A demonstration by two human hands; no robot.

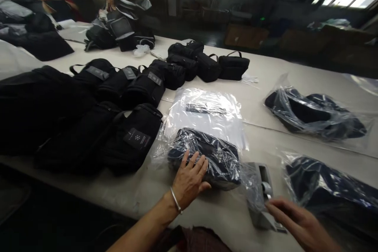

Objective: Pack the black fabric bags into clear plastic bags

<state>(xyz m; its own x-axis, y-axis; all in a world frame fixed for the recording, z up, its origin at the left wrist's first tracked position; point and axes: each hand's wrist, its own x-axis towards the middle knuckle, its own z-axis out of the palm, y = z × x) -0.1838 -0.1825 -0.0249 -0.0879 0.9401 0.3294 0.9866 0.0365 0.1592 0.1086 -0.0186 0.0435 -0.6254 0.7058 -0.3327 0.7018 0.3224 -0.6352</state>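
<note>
A dark bag in clear plastic (pixel 218 153) lies in front of me at the table's near side. My left hand (pixel 190 179) rests on its front left part, fingers spread and palm down. To the right stands a grey tape dispenser (pixel 256 216), partly covered by the loose end of the plastic. My right hand (pixel 291 214) is over the dispenser's near end, thumb and fingers pinched together; what they hold, if anything, is too small and blurred to tell. Behind the wrapped bag lies a stack of clear plastic sleeves (pixel 203 98) with a printed label.
Black bags (pixel 144 86) crowd the left and back of the table (pixel 295 71). Two more plastic-wrapped items lie at the right, one near (pixel 333 185) and one farther back (pixel 313 114). Two people stand at the far left, beside more bags.
</note>
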